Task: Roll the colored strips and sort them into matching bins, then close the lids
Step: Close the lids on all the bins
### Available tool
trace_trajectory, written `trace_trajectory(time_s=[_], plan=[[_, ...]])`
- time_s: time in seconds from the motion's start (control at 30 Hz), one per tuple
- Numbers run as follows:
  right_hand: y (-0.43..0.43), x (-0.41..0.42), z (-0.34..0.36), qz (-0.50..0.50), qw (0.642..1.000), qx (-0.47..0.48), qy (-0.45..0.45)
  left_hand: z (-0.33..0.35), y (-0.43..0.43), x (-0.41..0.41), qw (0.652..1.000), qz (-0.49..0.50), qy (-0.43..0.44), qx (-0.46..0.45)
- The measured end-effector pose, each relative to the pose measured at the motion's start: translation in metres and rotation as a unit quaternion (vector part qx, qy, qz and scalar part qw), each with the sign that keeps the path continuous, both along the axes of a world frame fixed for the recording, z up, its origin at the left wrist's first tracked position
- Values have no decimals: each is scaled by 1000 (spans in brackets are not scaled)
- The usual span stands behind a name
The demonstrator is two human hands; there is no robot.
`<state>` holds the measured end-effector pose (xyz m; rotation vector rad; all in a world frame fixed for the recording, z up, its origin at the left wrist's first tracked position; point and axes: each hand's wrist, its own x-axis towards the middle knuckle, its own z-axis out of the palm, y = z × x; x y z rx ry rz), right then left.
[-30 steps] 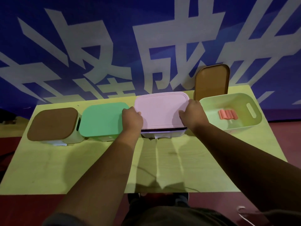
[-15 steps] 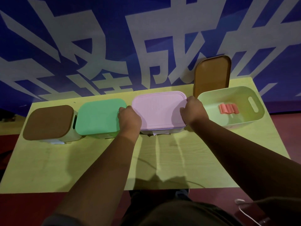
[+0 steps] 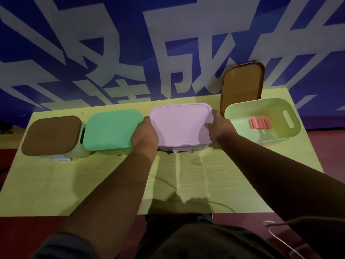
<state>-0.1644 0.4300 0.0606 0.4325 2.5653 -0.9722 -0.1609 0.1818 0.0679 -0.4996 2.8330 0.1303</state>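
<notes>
Several bins stand in a row on the table (image 3: 168,184). A pink lid (image 3: 181,124) lies flat on the third bin. My left hand (image 3: 144,134) rests on the lid's left edge, fingers bent down over it. My right hand (image 3: 219,126) presses on the lid's right edge with spread fingers. At the far right an open pale green bin (image 3: 276,135) holds rolled orange-pink strips (image 3: 260,123). An orange-brown lid (image 3: 242,85) leans upright against the wall behind that bin. To the left sit a bin under a green lid (image 3: 112,129) and another under a brown lid (image 3: 51,135).
A blue banner with large white characters hangs right behind the table. A thin cable (image 3: 214,203) crosses the table's front edge, and a white cable (image 3: 280,238) lies on the red floor at the lower right.
The pink lid has dropped flat onto its bin, closing the dark gap at its front. My right hand's fingers have spread out on the lid's edge.
</notes>
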Motion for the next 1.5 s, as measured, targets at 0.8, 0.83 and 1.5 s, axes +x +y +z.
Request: trace_trajectory(time_s=[0.8, 0.83, 1.5], plan=[[146, -97, 36, -167, 974, 17, 152, 56, 184, -66, 972, -140, 15, 189], [153, -103, 37, -194, 969, 6, 152, 57, 193, -72, 970, -151, 17, 191], [159, -82, 68, -124, 964, -101, 213, 82, 227, -109, 935, 15, 1, 354]])
